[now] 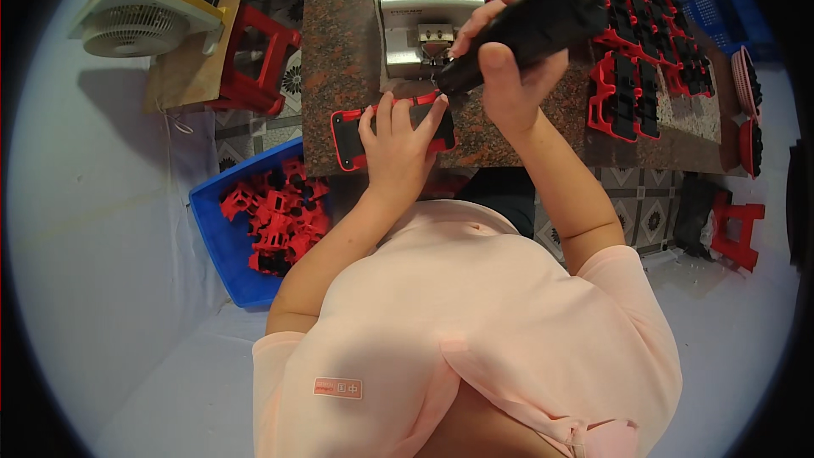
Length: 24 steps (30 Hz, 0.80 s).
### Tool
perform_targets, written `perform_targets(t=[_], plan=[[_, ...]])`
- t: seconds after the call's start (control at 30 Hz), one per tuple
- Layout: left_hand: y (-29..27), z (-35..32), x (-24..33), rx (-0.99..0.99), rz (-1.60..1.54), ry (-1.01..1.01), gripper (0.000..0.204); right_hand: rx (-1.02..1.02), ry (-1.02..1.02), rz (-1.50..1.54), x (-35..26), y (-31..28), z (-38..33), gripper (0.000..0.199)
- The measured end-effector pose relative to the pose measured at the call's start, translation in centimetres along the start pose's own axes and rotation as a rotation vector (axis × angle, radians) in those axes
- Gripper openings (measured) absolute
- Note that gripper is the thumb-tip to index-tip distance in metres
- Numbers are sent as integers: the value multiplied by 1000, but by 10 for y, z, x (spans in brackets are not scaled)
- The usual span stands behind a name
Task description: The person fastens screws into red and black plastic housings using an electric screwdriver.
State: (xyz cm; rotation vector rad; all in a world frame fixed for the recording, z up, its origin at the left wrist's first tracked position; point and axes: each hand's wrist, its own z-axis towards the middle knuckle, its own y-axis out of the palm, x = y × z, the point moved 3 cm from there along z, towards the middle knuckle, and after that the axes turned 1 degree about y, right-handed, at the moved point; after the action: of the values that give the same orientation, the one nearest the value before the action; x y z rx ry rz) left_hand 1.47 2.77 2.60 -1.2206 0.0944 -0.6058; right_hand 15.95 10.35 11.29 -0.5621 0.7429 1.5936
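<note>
A black electric screwdriver (534, 38) is in my right hand (517, 89), its thumb and fingers wrapped round the body. The tool's narrow end slants down to the left, close to the front of a white screw feeder (431, 13); the bit's exact contact is too small to make out. At the table's near edge lies a flat red-framed black plastic part (349, 137). My left hand (397, 136) grips it from above, fingers spread across the black face and over its far edge. The thumb of that hand is hidden.
Several red and black parts (623, 97) stand in rows on the speckled stone table (339, 34) at right and back. A blue bin (225, 246) with red pieces is at lower left. A fan (136, 30), red stools (259, 59) and blue baskets (708, 13) surround the table.
</note>
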Motion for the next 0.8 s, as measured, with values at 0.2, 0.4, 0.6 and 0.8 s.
perform_targets(t=[0.2, 0.4, 0.6, 0.8], plan=[[-1, -1, -1, -46, 4, -1, 83, 36, 19, 10, -6, -4, -1, 59], [0, -1, -1, -58, 31, -3, 83, 47, 37, 12, -3, -7, 0, 58], [1, -2, -1, -54, 38, 2, 84, 28, 35, -8, -5, -3, -1, 58], [2, -2, -2, -35, 18, -2, 84, 46, 21, -4, -6, -3, 0, 57]])
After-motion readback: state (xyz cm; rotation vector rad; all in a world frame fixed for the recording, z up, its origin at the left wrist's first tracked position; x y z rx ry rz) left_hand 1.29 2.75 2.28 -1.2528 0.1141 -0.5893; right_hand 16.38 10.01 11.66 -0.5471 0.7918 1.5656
